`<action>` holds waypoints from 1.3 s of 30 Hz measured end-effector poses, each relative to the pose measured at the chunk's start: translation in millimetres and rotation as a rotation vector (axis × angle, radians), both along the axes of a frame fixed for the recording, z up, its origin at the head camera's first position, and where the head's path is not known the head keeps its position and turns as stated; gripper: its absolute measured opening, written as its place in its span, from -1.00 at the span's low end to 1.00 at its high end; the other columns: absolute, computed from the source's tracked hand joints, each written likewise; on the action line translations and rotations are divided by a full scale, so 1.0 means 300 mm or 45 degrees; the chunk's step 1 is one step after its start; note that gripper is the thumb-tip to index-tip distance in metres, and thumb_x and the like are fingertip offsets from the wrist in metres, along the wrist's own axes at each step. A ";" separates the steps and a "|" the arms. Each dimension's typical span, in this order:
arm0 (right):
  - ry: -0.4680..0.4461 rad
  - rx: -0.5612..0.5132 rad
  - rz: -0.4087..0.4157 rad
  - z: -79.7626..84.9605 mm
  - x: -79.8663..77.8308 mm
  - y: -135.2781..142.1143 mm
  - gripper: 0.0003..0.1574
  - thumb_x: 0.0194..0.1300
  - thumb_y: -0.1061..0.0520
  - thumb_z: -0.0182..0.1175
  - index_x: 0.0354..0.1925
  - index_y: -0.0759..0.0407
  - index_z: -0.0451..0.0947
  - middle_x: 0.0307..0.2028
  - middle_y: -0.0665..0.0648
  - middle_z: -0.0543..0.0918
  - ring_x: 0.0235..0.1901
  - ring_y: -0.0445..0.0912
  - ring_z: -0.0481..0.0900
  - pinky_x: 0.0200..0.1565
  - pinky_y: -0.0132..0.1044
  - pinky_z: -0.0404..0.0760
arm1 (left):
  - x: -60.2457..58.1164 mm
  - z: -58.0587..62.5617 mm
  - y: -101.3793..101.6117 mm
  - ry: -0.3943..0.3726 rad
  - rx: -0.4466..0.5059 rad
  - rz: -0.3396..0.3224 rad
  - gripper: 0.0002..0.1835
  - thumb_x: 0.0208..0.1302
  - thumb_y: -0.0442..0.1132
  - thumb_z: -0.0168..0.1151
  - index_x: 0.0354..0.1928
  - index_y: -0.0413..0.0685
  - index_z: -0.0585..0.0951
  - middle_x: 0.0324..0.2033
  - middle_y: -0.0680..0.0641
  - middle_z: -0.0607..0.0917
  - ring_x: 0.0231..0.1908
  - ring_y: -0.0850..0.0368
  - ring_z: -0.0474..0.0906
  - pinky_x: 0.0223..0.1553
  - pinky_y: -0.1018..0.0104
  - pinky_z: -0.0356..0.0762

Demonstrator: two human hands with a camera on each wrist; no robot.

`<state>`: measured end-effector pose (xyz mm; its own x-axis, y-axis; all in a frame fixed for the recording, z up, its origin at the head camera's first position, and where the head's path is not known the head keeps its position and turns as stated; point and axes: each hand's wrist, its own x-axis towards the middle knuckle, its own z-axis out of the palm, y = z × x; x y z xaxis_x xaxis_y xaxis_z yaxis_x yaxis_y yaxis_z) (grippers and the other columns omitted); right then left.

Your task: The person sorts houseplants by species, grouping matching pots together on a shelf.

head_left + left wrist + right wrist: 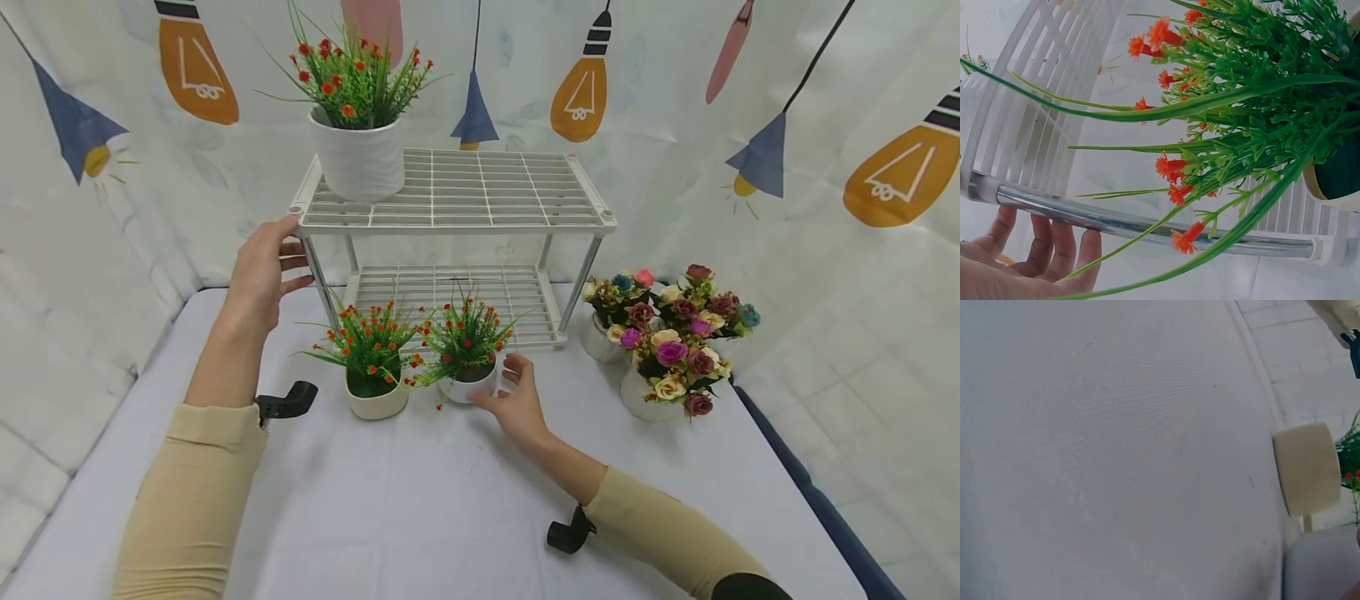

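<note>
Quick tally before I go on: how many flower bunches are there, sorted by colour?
Red-flowered plants: 3
Mixed-colour bunches: 3 (the rearmost one's pot is hidden)
Total: 6

Head: forward, down over table (450, 517). Left wrist: close, sideways at rack (1122, 225). Right wrist: low, tilted; cream pot (1307, 469) shared with head.

**No readable text**

No words, labels, brands or numbers can be read on the white two-tier wire-grid shelf (480, 228), the small round white flowerpot (463, 390) or the white hanging backdrop (667, 50) with printed pictures.
</note>
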<state>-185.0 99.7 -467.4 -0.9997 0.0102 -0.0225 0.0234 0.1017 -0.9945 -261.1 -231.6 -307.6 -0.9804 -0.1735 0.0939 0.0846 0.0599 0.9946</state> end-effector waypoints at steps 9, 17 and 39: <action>0.101 -0.019 0.026 -0.060 -0.024 -0.083 0.35 0.14 0.22 0.56 0.56 0.21 -0.17 0.53 0.28 0.02 0.53 0.13 0.00 0.43 0.10 0.18 | 0.006 0.000 0.004 0.003 0.007 0.004 -0.55 0.50 0.30 0.03 0.08 0.14 0.51 -0.04 -0.07 0.44 -0.03 0.06 0.45 0.09 -0.01 0.43; 0.162 0.047 -0.057 -0.066 -0.036 -0.097 0.26 0.12 0.22 0.56 0.53 0.27 -0.04 0.50 0.29 0.15 0.51 0.15 0.09 0.44 0.10 0.14 | 0.004 -0.001 0.003 0.010 0.002 -0.002 -0.56 0.51 0.30 0.00 0.05 0.13 0.50 -0.04 -0.07 0.45 -0.04 0.06 0.45 0.07 0.00 0.43; 0.393 0.018 -0.071 0.182 0.100 -0.021 0.27 0.09 0.10 0.57 0.54 0.15 0.01 0.39 0.19 0.27 0.34 0.08 0.30 0.24 0.10 0.40 | 0.007 -0.003 -0.001 -0.013 -0.027 0.010 -0.56 0.53 0.31 -0.05 0.06 0.16 0.48 -0.02 -0.05 0.43 -0.01 0.07 0.43 0.12 -0.03 0.42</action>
<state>-154.9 93.5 -412.7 -0.9572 0.0635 0.2823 -0.2732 0.1228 -0.9541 -259.0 -231.8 -308.6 -0.9799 -0.1790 0.0878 0.0743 0.0813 0.9939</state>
